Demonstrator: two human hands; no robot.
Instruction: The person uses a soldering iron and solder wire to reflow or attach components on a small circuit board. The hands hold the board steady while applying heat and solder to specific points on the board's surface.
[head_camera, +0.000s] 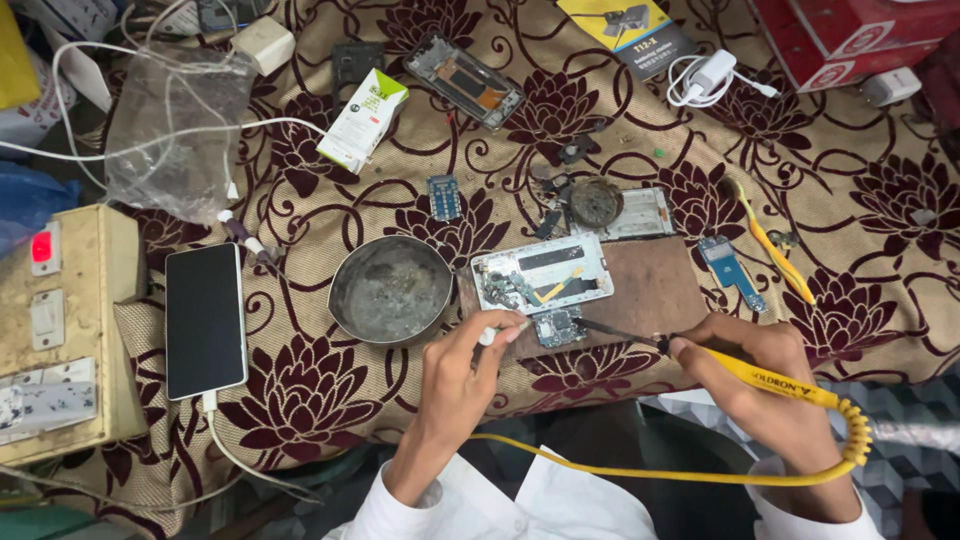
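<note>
A yellow soldering iron (770, 381) is gripped in the right hand (760, 375), the fingers closed around its handle like around a pen. Its dark tip is pointed to the left and is brought onto a small circuit board (558, 326), which lies at the near edge of a brown wooden board (650, 285). The yellow cable of the iron runs from the coiled end near the right wrist back across toward the person.

The left hand (462, 378) is closed on a thin whitish piece (487, 336), pinched between thumb and fingers just beside the left side of the circuit board. What exactly this piece is cannot be told.

Just behind the circuit board an opened phone frame (541, 273) is laid on the same wooden board, with its inner parts shown. To the left of it a round metal bowl (391, 290), dirty inside, is placed on the patterned cloth (300, 400). Further left a phone with a dark screen (205, 320) is connected to a white cable. A switch box (60, 330) with a red lamp is seen at the left edge.

Behind the wooden board a small round dark part (596, 202), a small blue board (443, 197) and a white and green box (362, 119) are spread on the cloth. A white charger (712, 73) is lying near the far right.
</note>
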